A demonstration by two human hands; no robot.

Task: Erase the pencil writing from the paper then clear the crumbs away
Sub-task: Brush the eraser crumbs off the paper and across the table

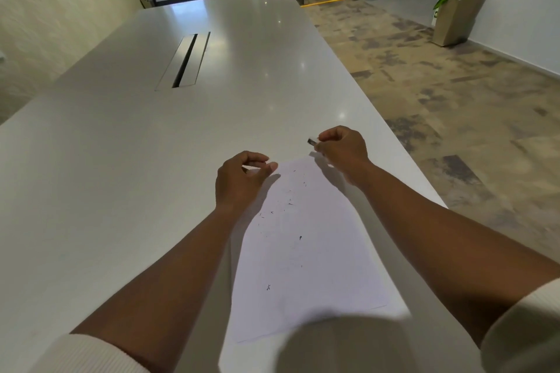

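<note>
Sheet of paper (306, 251) lying flat on the white desk (121, 160), near edge toward the body, far corners up by the two hands. Dark eraser crumbs (289, 200) scattered over the far half, a few more toward the near end; pencil writing apparently gone, only faint traces if any, so erasing judged done and clearing the step in hand.

Left hand (242, 179) at the far left corner, grip curled, thumb and fingertips seemingly pinching the corner, though contact hard to confirm. Right hand (341, 148) at the far right corner, grip closed on a small dark eraser (312, 141) poking out leftward between thumb and finger.

To do it well: set the eraser down on bare desk, far from the sheet, or tuck it into the palm. Take both far corners lightly, no creasing. Lift the far edge slowly and evenly to gather crumbs into a shallow fold rather than flick them across the desk. Tip toward one side, off the right desk edge or into a cupped hand. Afterwards check the desk near the corners for strays
</note>
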